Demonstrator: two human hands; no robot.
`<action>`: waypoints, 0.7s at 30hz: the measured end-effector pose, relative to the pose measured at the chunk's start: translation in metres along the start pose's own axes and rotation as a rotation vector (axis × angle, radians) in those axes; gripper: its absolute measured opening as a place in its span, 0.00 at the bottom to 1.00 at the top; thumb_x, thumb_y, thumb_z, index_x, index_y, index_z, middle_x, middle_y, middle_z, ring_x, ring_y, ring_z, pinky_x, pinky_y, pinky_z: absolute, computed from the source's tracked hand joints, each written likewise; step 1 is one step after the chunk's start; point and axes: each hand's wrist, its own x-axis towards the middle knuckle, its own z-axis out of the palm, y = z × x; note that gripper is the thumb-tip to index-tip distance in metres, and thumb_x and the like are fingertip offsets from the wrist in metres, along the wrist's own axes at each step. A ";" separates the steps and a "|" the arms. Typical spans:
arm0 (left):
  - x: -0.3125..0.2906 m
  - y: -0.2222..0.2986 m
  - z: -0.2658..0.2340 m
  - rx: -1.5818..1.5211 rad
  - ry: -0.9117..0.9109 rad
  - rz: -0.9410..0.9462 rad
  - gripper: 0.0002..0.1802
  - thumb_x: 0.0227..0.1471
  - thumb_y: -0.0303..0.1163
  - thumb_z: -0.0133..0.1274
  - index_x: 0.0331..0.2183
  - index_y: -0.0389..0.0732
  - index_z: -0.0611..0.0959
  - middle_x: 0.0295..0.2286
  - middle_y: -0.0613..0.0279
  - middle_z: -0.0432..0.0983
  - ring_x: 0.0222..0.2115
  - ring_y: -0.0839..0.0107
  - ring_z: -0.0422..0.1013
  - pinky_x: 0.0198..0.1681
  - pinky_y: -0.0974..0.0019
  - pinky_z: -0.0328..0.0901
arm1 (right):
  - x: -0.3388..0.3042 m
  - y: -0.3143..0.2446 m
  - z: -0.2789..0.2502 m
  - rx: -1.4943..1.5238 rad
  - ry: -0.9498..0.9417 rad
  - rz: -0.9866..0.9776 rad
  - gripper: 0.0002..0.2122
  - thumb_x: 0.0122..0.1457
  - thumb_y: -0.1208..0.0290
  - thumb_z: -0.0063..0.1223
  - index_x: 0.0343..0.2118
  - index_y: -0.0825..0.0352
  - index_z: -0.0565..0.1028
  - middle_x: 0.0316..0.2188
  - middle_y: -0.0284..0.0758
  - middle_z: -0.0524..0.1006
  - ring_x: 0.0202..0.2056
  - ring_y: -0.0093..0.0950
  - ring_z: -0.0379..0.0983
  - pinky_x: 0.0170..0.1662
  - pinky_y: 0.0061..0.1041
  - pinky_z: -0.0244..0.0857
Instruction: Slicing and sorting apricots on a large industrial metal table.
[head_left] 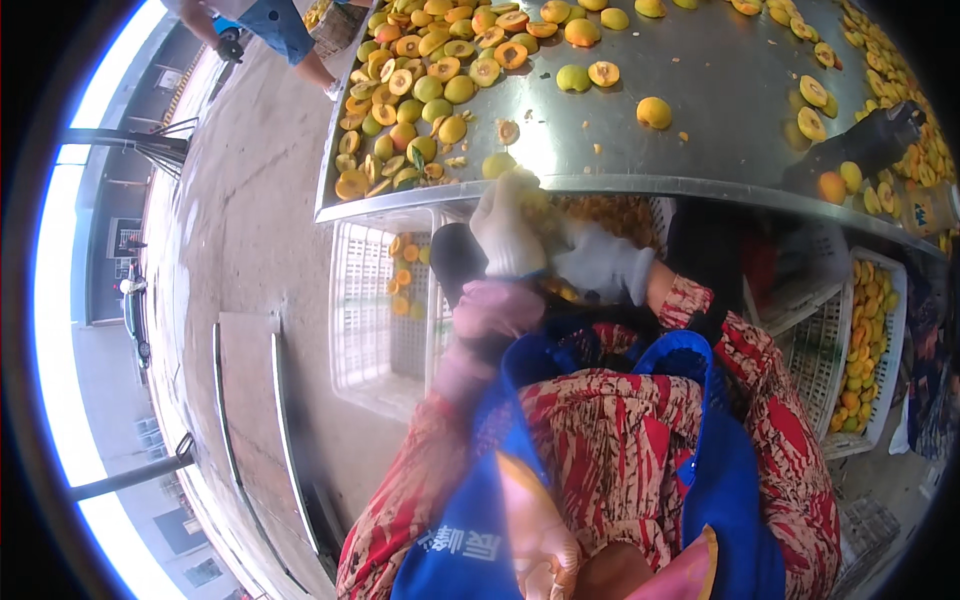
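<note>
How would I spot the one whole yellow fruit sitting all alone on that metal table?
Start at the big shiny steel table that fills the top of the view. Move right from the crowded heap of halved fruit at its left end, out onto the bare metal. There a single round yellow-orange fruit lies whole and uncut, touching nothing, unlike the split halves nearby.

Person: white fabric gloves on both hands (510, 235), pink left cuff, red-and-cream patterned sleeves, blue apron with white printed lettering.
</note>
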 end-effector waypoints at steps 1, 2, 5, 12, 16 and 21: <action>-0.001 0.001 0.002 0.055 0.008 -0.037 0.13 0.51 0.36 0.50 0.26 0.35 0.80 0.20 0.64 0.72 0.20 0.77 0.67 0.22 0.75 0.61 | 0.001 0.005 -0.001 0.005 -0.011 -0.015 0.22 0.53 0.73 0.53 0.50 0.69 0.63 0.43 0.40 0.73 0.43 0.27 0.70 0.47 0.26 0.63; -0.001 0.002 0.001 0.110 0.019 -0.070 0.13 0.51 0.36 0.51 0.27 0.35 0.79 0.20 0.64 0.72 0.20 0.77 0.67 0.22 0.75 0.61 | 0.003 0.002 -0.001 0.011 -0.028 -0.032 0.22 0.53 0.73 0.54 0.50 0.69 0.63 0.43 0.40 0.73 0.43 0.27 0.70 0.47 0.26 0.63; 0.018 -0.007 -0.013 0.020 -0.158 -0.053 0.15 0.52 0.38 0.51 0.28 0.35 0.79 0.20 0.63 0.72 0.19 0.76 0.67 0.22 0.75 0.61 | -0.002 -0.013 0.002 -0.060 0.026 -0.036 0.19 0.53 0.72 0.53 0.48 0.69 0.66 0.43 0.41 0.73 0.43 0.29 0.71 0.47 0.27 0.63; 0.011 -0.001 -0.004 0.168 -0.029 0.019 0.19 0.57 0.42 0.45 0.37 0.33 0.77 0.27 0.58 0.74 0.21 0.71 0.70 0.20 0.72 0.65 | 0.006 -0.007 -0.001 -0.363 0.036 -0.038 0.23 0.57 0.61 0.52 0.52 0.66 0.64 0.42 0.45 0.73 0.42 0.33 0.71 0.48 0.28 0.62; 0.016 0.001 -0.005 -0.100 -0.002 -0.125 0.20 0.56 0.41 0.45 0.32 0.32 0.79 0.25 0.56 0.75 0.20 0.70 0.70 0.25 0.71 0.67 | 0.013 0.004 0.000 -0.346 -0.003 0.027 0.21 0.57 0.63 0.51 0.51 0.67 0.64 0.42 0.45 0.73 0.43 0.34 0.70 0.48 0.29 0.62; 0.019 0.014 -0.002 0.201 -0.101 -0.165 0.17 0.55 0.39 0.48 0.33 0.32 0.78 0.25 0.56 0.75 0.20 0.71 0.70 0.21 0.71 0.66 | 0.012 0.006 0.001 -0.092 -0.006 -0.094 0.19 0.57 0.65 0.50 0.50 0.65 0.66 0.41 0.47 0.73 0.43 0.35 0.71 0.48 0.30 0.62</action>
